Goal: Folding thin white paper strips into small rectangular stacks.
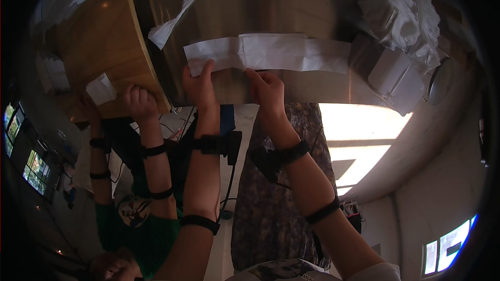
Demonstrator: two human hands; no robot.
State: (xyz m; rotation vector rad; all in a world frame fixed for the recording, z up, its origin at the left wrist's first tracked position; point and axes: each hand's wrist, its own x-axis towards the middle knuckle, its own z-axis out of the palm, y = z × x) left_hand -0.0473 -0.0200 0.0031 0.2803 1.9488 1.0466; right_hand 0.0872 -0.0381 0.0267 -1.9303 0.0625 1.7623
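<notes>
A long white paper-like strip [291, 54], creased across in places, lies on the metal tabletop [312, 87] near its front edge. A second layer shows along the upper edge of its middle part. My left hand [200, 87] grips the strip close to its left end, with the thumb over the lower edge and the other fingers partly hidden. At a crease right of that, my right hand [269, 88] pinches the lower edge between thumb and curled forefinger. The strip's right part rests on the metal beyond my right hand.
Another narrow white strip [179, 15] lies farther back. At right stand folded white sheets [396, 75] beside a crumpled white heap [401, 10]. On the left, a co-worker in green has both hands at a wooden table [99, 26], near a small white folded piece [101, 88].
</notes>
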